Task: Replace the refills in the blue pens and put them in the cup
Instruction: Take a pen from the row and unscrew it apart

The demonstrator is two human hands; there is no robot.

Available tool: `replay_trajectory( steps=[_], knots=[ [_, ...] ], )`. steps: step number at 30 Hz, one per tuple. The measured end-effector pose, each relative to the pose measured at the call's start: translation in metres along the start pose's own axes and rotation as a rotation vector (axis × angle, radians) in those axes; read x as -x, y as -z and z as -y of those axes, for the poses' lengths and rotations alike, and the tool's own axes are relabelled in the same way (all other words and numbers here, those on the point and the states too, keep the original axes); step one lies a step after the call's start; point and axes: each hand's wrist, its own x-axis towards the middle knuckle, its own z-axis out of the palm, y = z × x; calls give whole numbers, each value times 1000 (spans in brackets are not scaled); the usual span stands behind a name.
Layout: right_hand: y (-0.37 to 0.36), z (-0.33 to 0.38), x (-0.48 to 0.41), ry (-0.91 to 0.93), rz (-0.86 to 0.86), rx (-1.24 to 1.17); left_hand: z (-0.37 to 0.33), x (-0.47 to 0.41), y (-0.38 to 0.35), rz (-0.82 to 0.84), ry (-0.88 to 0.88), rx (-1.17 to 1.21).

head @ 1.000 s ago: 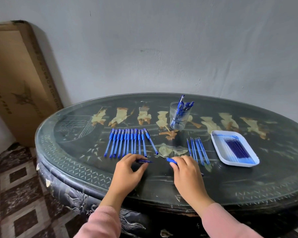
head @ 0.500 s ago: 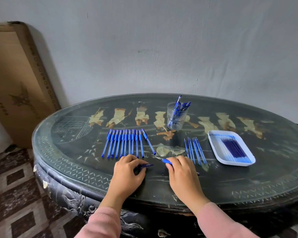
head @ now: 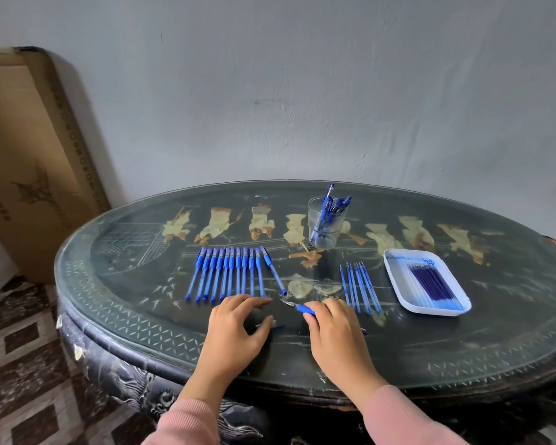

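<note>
Pen [head: 303,308] pinched in right fingers [head: 326,305], tip leftward.

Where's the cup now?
Head view: the cup stands far back, right of centre, beyond the loose refills, up-left of the tray.

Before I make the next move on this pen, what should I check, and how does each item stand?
1. The right hand grips the pen, tip pointing left: ok.
2. The left hand pinches a small blue part: ok.
3. A new refill already sits inside that pen: cannot tell.
4. The cup stands upright with some pens in it: ok.
5. The tray holds dark blue refills, to the right of the right hand: ok.
</note>
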Motion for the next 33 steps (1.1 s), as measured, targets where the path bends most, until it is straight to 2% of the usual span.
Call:
replay_trajectory(
  steps=[9,14,17,26,33],
  knots=[
    [1,1,0,-5,18,-22,0,1,-2,-41,-44,30],
    [3,3,0,146,53,-49,-3,-3,0,-17,-134,77],
    [5,5,0,203,77,-45,-1,-3,-2,42,-171,43],
    [6,4,-1,252,72,-32,3,-1,-10,7,-255,-90],
    [5,4,0,225,75,-12,0,0,-4,12,-190,-93]
  ],
)
